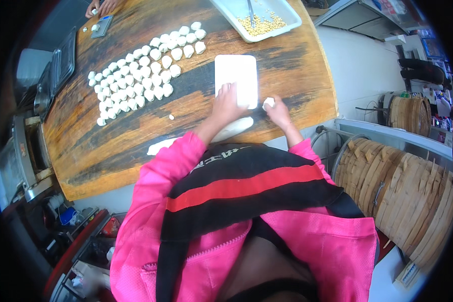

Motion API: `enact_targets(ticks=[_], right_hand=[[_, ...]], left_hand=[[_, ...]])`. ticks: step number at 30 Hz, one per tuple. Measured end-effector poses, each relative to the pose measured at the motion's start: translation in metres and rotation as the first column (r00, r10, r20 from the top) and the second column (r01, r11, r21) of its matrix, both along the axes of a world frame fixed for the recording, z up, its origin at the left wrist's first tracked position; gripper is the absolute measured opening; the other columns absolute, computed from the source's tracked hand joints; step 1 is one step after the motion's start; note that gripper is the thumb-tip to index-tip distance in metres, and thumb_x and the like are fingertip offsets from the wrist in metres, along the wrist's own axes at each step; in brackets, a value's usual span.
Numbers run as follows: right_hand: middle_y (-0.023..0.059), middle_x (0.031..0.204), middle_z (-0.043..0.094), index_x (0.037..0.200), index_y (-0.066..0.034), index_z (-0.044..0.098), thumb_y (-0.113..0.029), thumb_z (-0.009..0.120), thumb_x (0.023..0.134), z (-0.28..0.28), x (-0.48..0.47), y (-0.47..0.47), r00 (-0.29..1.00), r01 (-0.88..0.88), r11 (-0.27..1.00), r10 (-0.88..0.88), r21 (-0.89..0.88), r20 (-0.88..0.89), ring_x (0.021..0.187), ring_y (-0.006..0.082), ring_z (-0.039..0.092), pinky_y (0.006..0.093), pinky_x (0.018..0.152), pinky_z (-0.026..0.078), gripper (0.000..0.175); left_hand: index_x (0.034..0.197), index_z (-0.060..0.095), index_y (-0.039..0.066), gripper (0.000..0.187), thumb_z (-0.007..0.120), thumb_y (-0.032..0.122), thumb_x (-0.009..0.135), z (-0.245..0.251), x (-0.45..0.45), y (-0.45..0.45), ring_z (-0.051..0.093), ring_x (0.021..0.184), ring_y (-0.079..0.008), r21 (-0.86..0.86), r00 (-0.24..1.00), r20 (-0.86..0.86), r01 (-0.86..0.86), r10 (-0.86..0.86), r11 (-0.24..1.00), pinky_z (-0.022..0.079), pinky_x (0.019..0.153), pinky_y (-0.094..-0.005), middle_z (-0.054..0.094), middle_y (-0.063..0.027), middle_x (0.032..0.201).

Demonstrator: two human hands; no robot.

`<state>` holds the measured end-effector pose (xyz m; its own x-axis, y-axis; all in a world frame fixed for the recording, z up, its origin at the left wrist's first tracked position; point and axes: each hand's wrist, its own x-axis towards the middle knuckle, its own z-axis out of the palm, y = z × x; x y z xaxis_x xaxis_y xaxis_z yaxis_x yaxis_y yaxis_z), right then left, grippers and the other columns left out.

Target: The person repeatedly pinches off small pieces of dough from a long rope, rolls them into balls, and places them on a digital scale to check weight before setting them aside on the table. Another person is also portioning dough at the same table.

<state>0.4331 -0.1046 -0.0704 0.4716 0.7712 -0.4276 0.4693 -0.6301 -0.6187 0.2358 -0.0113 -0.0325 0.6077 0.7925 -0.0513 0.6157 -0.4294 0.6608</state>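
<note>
My left hand (223, 104) rests on the near left part of a flat white rectangular tray or plate (236, 68). Its fingers lie over the surface, and whether they pinch anything underneath is hidden. To the right of it, my right hand (278, 112) grips a small lump of white dough (268, 103) between thumb and fingers. A long roll of dough (236, 127) lies along the table's near edge, partly covered by my left forearm. Many shaped dough pieces (139, 88) stand in rows on the wooden table (294, 75), left of the white tray or plate.
A plastic tub (295, 23) of yellow kernels or beans sits at the far side. Another person's hands (102, 6) are beside a small scale (102, 26) at far left. Dark trays (63, 62) line the left edge. Bamboo steamers (394, 188) stand to the right.
</note>
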Motion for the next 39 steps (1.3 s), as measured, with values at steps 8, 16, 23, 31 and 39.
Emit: enact_targets(ticks=[8,16,23,31,39], right_hand=[[0.0193,0.097,0.059,0.095,-0.0007,0.057,-0.025,0.075,0.079,0.022,-0.008,0.085,0.922,-0.303,0.912,0.207,0.276,0.328,0.087,0.0348,0.06,0.04,0.075,0.05,0.034],[0.0195,0.102,0.057,0.107,-0.0017,0.059,-0.028,0.067,0.084,0.027,-0.037,0.12,0.884,-0.345,0.925,0.265,0.156,0.385,0.094,0.0377,0.06,0.0426,0.078,0.05,0.036],[0.014,0.121,0.056,0.119,-0.0076,0.057,-0.026,0.069,0.078,0.022,-0.057,-0.01,0.676,-0.737,0.668,0.726,0.101,0.13,0.116,0.0332,0.051,0.0428,0.094,0.045,0.047],[0.0135,0.12,0.06,0.12,-0.0067,0.057,-0.019,0.069,0.078,0.011,-0.059,-0.017,0.742,-0.652,0.722,0.67,0.232,-0.003,0.111,0.0353,0.056,0.0421,0.089,0.047,0.045],[0.0214,0.115,0.062,0.112,-0.0039,0.056,-0.033,0.06,0.089,0.061,-0.072,-0.015,0.873,-0.237,0.958,0.282,0.16,-0.398,0.107,0.0355,0.06,0.042,0.088,0.046,0.037]], left_hand=[[0.124,0.054,0.003,0.048,0.068,0.018,0.081,-0.051,0.029,0.098,0.059,0.094,-0.0354,-0.159,0.966,0.227,-0.088,0.123,0.983,0.049,0.082,-0.0418,0.054,-0.0225,0.111],[0.118,0.06,0.008,0.046,0.072,0.031,0.08,-0.041,-0.079,0.159,0.056,0.104,-0.0328,0.221,0.937,-0.15,-0.281,0.317,0.934,0.041,0.092,-0.0443,0.065,-0.0136,0.104],[0.123,0.054,0.007,0.054,0.069,0.037,0.08,-0.05,-0.087,0.154,0.052,0.112,-0.0298,0.429,0.934,-0.208,-0.179,0.29,0.885,0.033,0.099,-0.0464,0.061,-0.0134,0.11],[0.137,0.043,0.007,0.085,0.073,0.052,0.071,0.009,-0.037,-0.008,0.035,0.131,-0.0428,0.039,0.885,-0.181,0.443,-0.43,0.896,0.025,0.104,-0.0606,0.043,-0.0224,0.138],[0.148,0.016,0.004,0.105,0.081,0.029,0.07,0.009,-0.024,-0.031,0.06,0.106,-0.0406,-0.313,0.944,0.177,0.321,-0.278,0.894,0.05,0.086,-0.0402,0.057,-0.0244,0.121]])
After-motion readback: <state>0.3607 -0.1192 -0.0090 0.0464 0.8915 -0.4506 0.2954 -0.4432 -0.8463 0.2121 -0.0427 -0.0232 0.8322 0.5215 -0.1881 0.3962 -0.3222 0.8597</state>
